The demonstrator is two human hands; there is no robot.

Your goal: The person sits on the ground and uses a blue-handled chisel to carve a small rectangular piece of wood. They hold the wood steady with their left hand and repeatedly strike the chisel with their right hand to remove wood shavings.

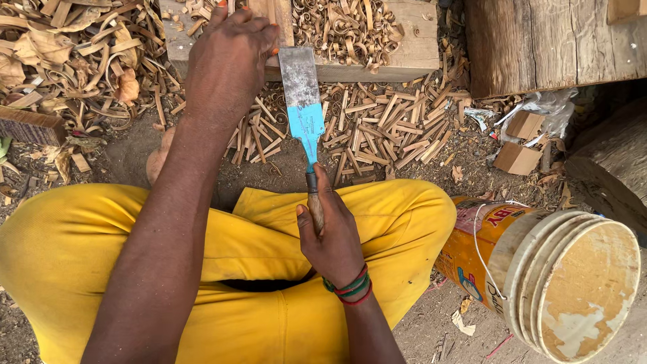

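My right hand (333, 232) grips the wooden handle of a broad flat blade (302, 94), a chopping knife with a steel tip and a blue-painted lower half. The blade points away from me and its end rests against a pale wooden block (404, 50). My left hand (229, 57) is closed over an upright piece of wood (278, 17) standing on that block, just left of the blade. My yellow-trousered legs (222, 269) are folded under both arms.
Curled shavings lie on the block, and several cut wood sticks (377, 128) litter the dirt. A thick timber (546, 40) sits at the upper right, an orange bucket (539, 276) lies at my right, and cardboard scraps (517, 158) are nearby.
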